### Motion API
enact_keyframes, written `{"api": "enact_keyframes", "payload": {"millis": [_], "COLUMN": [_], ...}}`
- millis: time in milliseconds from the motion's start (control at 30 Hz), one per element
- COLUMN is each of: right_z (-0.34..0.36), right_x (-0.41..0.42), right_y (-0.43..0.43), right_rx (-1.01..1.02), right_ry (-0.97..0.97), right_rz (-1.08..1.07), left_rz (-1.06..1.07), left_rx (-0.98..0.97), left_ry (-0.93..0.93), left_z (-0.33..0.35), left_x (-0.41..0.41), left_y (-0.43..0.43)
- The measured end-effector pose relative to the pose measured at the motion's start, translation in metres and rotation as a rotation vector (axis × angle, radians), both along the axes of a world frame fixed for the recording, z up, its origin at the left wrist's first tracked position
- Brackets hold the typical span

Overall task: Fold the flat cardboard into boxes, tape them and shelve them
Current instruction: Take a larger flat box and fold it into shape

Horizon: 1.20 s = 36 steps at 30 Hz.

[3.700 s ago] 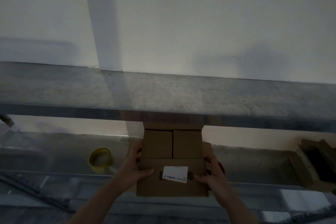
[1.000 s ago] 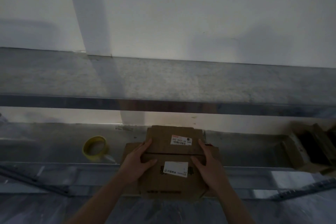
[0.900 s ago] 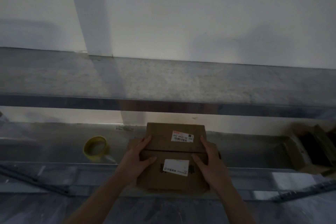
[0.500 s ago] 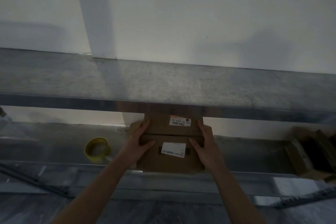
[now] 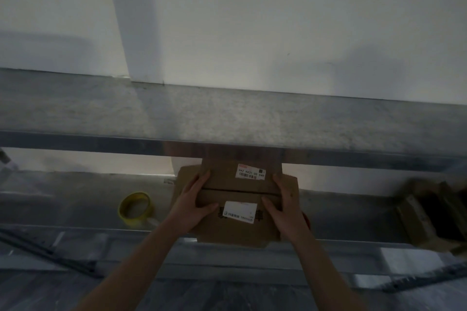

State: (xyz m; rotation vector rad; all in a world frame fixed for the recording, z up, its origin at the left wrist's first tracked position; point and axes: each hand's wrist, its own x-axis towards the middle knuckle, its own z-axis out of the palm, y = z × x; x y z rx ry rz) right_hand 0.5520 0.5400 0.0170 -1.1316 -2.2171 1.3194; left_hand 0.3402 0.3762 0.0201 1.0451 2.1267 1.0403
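Compared with the frame of almost four seconds ago, the two long top flaps are now closed over the short ones, and the box has gone a little further in, so that its far edge is hidden under the front rail of the grey metal upper shelf [image 5: 252, 118]. At the left, the yellow roll of tape [image 5: 135, 208] lies on the grey metal lower shelf [image 5: 75, 199], near the box but apart from it, and no hand touches it. The left hand [image 5: 192, 206] rests on the left part of the box top, fingers nearly straight along the far flap and thumb on the near flap, pressing and not clenched. The brown cardboard box with two white labels [image 5: 240, 194] stands on the lower shelf, its near end over the shelf's front edge; a dark seam runs between the flaps, and I see no tape over it. The right hand [image 5: 285, 212] presses the right part in the same way, fingers stretched. Far right, more brown cardboard pieces [image 5: 429, 214] lie on the same shelf, blurred. I judge that the folding of this box is done, while taping and final shelving remain.
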Motion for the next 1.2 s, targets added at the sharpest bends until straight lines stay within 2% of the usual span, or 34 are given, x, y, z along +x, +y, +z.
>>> {"api": "enact_keyframes", "payload": {"millis": [400, 600, 700, 933, 1067, 1200], "right_z": [0.002, 0.004, 0.003, 0.028, 0.051, 0.057], "right_x": [0.016, 0.022, 0.023, 0.025, 0.010, 0.000], "right_y": [-0.019, -0.024, -0.029, -0.017, -0.002, 0.008], "right_rx": [0.035, 0.074, 0.079, 0.077, -0.010, -0.107], "right_ry": [0.090, 0.065, 0.073, 0.209, 0.244, 0.210], "right_rz": [0.032, 0.062, 0.047, -0.040, -0.072, -0.091], "left_rz": [-0.026, -0.059, -0.043, 0.010, 0.136, 0.193], "left_rx": [0.038, 0.009, 0.005, 0.197, 0.279, 0.234], "left_ry": [0.036, 0.110, 0.071, 0.005, -0.045, 0.091], "left_z": [0.008, 0.009, 0.008, 0.037, 0.054, 0.060], "left_x": [0.016, 0.019, 0.023, 0.015, 0.007, -0.002], "left_y": [-0.018, -0.022, -0.026, -0.027, -0.013, 0.001]}}
